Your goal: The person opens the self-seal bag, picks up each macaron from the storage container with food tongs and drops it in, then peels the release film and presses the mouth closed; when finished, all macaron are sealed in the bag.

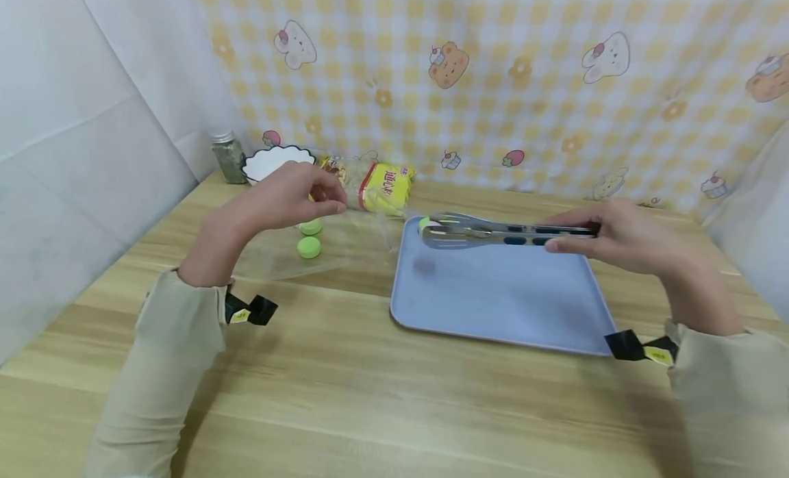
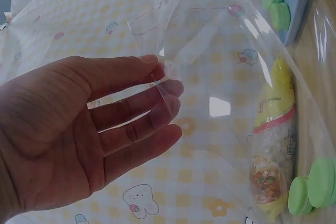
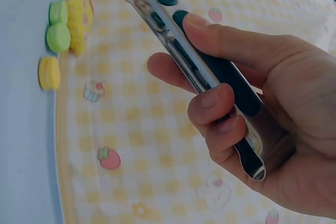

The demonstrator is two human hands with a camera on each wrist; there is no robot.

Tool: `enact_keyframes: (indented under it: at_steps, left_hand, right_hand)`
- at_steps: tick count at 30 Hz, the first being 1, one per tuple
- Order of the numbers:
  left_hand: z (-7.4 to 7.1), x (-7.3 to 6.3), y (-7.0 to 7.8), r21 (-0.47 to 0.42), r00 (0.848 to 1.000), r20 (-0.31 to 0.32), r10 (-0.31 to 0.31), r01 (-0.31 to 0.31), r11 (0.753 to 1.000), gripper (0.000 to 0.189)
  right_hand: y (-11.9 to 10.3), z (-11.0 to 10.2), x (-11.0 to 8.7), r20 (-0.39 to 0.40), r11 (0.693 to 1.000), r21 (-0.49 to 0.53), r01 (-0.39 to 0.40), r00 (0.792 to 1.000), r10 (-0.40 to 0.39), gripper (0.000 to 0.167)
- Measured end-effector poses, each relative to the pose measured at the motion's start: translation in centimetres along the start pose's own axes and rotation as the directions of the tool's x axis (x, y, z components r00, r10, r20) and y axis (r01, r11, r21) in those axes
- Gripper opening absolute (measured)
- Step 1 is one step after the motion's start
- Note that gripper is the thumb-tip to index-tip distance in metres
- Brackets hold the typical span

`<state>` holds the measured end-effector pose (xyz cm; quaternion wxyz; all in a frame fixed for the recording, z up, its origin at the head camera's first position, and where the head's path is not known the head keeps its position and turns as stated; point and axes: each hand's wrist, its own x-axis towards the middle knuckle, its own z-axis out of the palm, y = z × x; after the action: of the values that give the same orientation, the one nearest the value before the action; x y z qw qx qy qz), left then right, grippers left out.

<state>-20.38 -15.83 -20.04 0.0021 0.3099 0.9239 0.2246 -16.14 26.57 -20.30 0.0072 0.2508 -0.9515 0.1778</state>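
Wood-grain table (image 1: 370, 403), checked cloth (image 1: 382, 60) behind

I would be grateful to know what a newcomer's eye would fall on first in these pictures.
Probably the long metal tongs, which the right hand holds over the blue tray. Next come two bright green macarons left of the tray in the head view, with the left hand pinching clear plastic near them. Behind it all, the yellow-checked cloth with cartoon animals also stands out.
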Motion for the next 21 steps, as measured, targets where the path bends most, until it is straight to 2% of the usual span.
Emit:
enact_keyframes:
  at_steps: [6, 9, 12, 16, 21]
  left_hand:
    - [0.0, -0.1, 0.1, 0.002, 1.0, 0.016, -0.009, 0.009, 1.0, 0.011]
    - [0.0, 0.0, 0.1, 0.015, 1.0, 0.014, -0.019, 0.019, 1.0, 0.011]
    - [0.1, 0.0, 0.2, 0.022, 1.0, 0.022, -0.017, 0.017, 1.0, 0.012]
    - [0.2, 0.0, 0.2, 0.03, 1.0, 0.025, -0.011, 0.01, 0.999, 0.013]
    - [-0.1, 0.0, 0.2, 0.042, 1.0, -0.003, 0.015, -0.015, 0.999, 0.012]
  right_hand:
    - [-2.0, 1.5, 2.2, 0.021, 0.99, 0.038, 0.135, 0.99, -0.136, 0.029]
    - [-2.9, 2.3, 3.4, 0.031, 0.984, 0.013, 0.176, 0.984, -0.176, 0.031]
    - [-3.8, 3.3, 4.4, 0.036, 0.982, -0.003, 0.191, 0.981, -0.191, 0.031]
    - [-4.9, 4.7, 5.7, 0.048, 0.985, 0.013, 0.17, 0.984, -0.171, 0.03]
    - [-6.3, 5.7, 7.5, 0.027, 0.984, 0.019, 0.179, 0.983, -0.179, 0.029]
